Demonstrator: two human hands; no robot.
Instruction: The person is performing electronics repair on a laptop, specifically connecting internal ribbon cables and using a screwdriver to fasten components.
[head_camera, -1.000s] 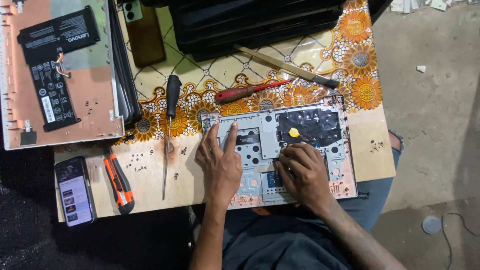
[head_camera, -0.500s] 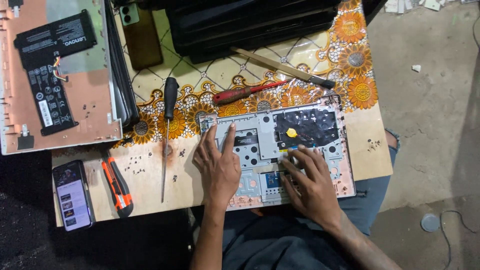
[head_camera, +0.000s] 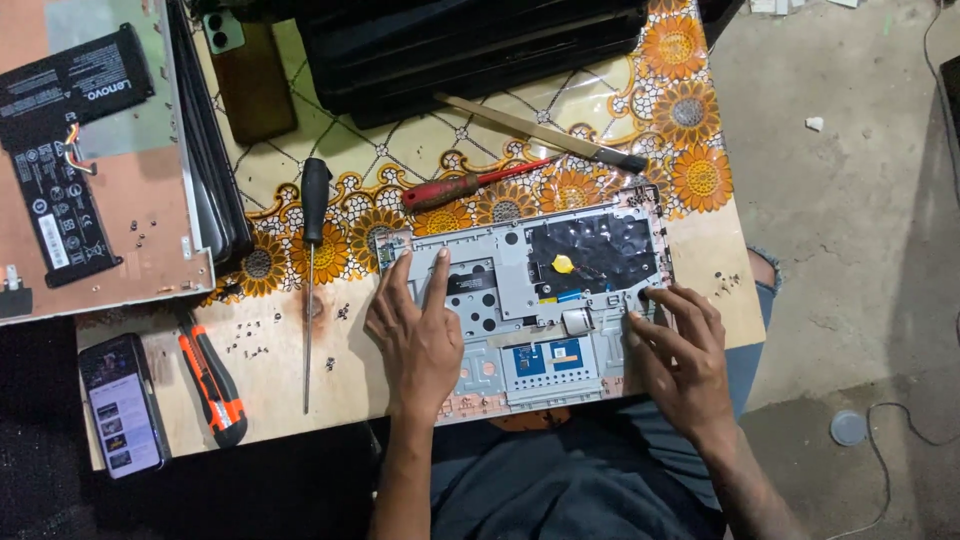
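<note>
- The opened laptop shell (head_camera: 560, 300) lies inner side up at the centre of the frame, on the flower-patterned surface (head_camera: 620, 110).
- The left hand (head_camera: 420, 335) rests flat on the shell's left part, fingers spread wide and holding nothing.
- The right hand (head_camera: 685, 355) sits at the shell's right edge, fingers loosely spread, fingertips (head_camera: 645, 295) touching the metal plate; it grips nothing.
- A long black-handled screwdriver (head_camera: 312, 260) lies just left of the left hand.
- A red-handled screwdriver (head_camera: 470, 185) and a flat metal tool (head_camera: 540, 130) lie above the shell.
- An orange utility knife (head_camera: 212, 385) and a phone (head_camera: 122, 405) sit at the lower left.
- A laptop base with a black battery (head_camera: 60, 150) fills the upper left.
</note>
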